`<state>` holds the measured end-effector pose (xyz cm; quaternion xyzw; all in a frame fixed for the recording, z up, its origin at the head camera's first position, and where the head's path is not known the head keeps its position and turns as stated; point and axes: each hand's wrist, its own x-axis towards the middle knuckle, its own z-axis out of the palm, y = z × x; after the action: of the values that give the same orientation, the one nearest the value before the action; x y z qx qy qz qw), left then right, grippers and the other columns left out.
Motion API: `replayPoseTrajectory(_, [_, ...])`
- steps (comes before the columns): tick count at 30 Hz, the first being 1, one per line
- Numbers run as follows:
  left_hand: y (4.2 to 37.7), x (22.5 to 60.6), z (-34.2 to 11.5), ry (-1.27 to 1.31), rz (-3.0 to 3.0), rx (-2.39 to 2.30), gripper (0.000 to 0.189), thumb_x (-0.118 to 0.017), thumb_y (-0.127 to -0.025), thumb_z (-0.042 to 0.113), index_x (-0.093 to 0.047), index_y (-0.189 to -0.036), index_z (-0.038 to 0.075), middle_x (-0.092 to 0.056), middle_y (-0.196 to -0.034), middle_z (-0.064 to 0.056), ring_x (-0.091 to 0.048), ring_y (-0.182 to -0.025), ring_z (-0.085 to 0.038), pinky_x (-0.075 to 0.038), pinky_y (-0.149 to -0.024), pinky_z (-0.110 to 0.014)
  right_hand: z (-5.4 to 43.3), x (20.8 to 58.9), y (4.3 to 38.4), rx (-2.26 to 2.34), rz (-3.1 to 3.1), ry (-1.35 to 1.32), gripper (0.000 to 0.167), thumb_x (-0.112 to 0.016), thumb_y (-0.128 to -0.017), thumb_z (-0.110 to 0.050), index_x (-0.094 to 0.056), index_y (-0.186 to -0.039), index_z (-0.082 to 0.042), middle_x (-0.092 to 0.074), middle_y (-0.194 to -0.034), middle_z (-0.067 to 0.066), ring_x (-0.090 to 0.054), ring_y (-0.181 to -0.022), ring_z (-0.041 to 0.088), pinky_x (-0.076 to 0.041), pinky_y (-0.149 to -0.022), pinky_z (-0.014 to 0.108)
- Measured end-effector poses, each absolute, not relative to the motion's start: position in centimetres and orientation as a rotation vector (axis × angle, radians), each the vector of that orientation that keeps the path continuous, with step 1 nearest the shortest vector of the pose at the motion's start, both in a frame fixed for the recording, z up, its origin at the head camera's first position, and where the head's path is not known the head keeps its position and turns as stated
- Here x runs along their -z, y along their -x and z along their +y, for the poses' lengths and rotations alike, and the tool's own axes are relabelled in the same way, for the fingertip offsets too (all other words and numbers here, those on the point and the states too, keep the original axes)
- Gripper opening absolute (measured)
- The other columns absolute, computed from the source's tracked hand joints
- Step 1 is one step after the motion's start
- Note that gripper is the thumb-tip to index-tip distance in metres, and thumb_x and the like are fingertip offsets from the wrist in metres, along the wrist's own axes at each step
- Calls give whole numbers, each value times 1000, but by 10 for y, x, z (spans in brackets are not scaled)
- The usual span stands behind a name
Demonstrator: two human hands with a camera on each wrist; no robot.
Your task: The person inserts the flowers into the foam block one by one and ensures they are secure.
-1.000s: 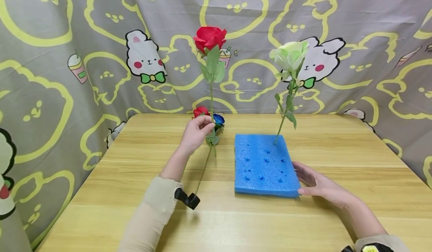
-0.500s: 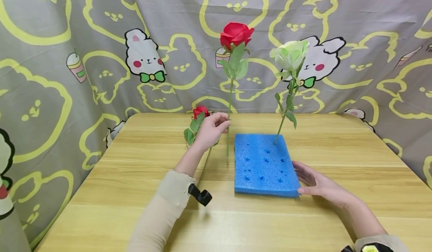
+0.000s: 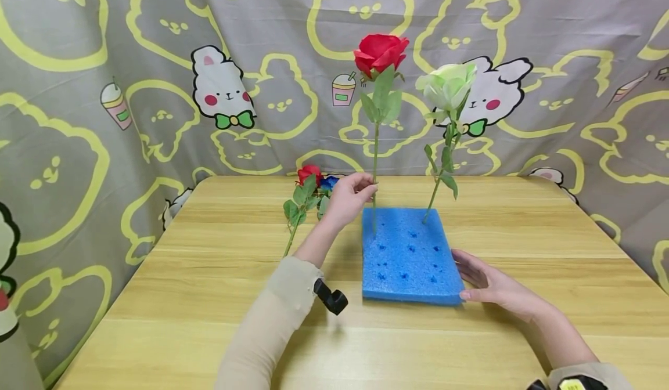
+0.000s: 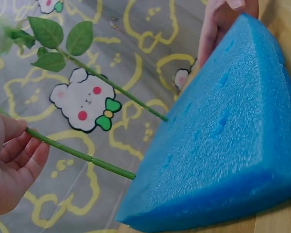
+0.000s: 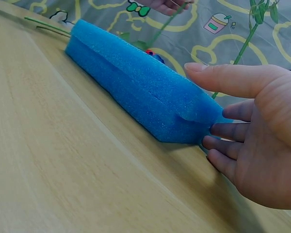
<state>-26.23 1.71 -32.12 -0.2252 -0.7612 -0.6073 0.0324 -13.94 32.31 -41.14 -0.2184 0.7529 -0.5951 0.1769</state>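
My left hand (image 3: 351, 198) pinches the stem of a red artificial rose (image 3: 381, 53), which stands upright over the back left of a blue foam block (image 3: 389, 292). In the left wrist view, the rose's stem (image 4: 111, 168) meets the foam's edge; whether its tip is inside a hole cannot be told. My right hand (image 3: 493, 285) rests against the block's right side, thumb by the near corner and fingers fairly straight along the side. A pale green-white rose (image 3: 448, 85) is stuck in the block's back right, leaning slightly right. Several small holes dot the foam's top.
On the wooden table (image 3: 172, 297), left of the block, lie another red rose (image 3: 309, 175) and a blue flower (image 3: 328, 183), partly hidden by my left hand. A patterned cloth (image 3: 292, 105) hangs behind the table.
My left hand has carried the upright red rose rightward, from above the lying flowers to over the foam block's back left. My right hand and the block have stayed in place.
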Motion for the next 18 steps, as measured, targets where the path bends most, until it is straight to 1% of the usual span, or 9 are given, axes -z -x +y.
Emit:
replayPoseTrajectory(3, [264, 321, 22, 665, -2341, 1859, 17, -57, -92, 7, -62, -105, -4, -61, -91, -12, -61, -81, -23, -53, -72, -28, 322, 411, 139, 1687, 2126, 612, 78, -56, -89, 0, 0, -142, 12, 1, -146, 34, -32, -120, -14, -28, -95, 8])
replayPoseTrajectory(5, [266, 320, 24, 643, -2348, 1830, 17, -57, -92, 8, -63, -105, -1, -61, -92, -11, -61, -82, -22, -53, -71, -26, 322, 410, 139, 1691, 2120, 608, 78, -56, -89, 0, 0, -142, 12, 1, -146, 34, -32, -120, -14, -28, -95, 9])
replayPoseTrajectory(10, [271, 322, 31, 616, -2336, 1803, 16, -58, -91, 8, -63, -103, -1, -62, -93, -11, -62, -81, -22, -54, -73, -30, 321, 410, 138, 1704, 2108, 639, 77, -55, -89, 1, -1, -142, 13, 2, -145, 36, -32, -120, -14, -28, -95, 9])
replayPoseTrajectory(12, [272, 323, 33, 616, -2332, 1812, 17, -58, -92, 8, -63, -104, -2, -62, -93, -11, -62, -82, -22, -54, -72, -29, 321, 410, 138, 1704, 2109, 648, 76, -55, -89, 1, -1, -142, 13, 2, -145, 37, -31, -120, -14, -28, -95, 8])
replayPoseTrajectory(15, [274, 326, 36, 625, -2343, 1807, 18, -57, -92, 8, -63, -105, -2, -62, -94, -11, -61, -83, -21, -53, -70, -23, 321, 410, 138, 1703, 2114, 637, 76, -55, -89, 1, -1, -142, 12, 2, -145, 36, -31, -120, -14, -28, -95, 9])
replayPoseTrajectory(18, [275, 330, 39, 629, -2355, 1795, 17, -57, -92, 8, -64, -106, 0, -63, -94, -10, -61, -83, -20, -52, -69, -21, 321, 410, 138, 1702, 2114, 633, 76, -55, -89, 1, -1, -142, 12, 2, -145, 36, -31, -120, -14, -28, -95, 9])
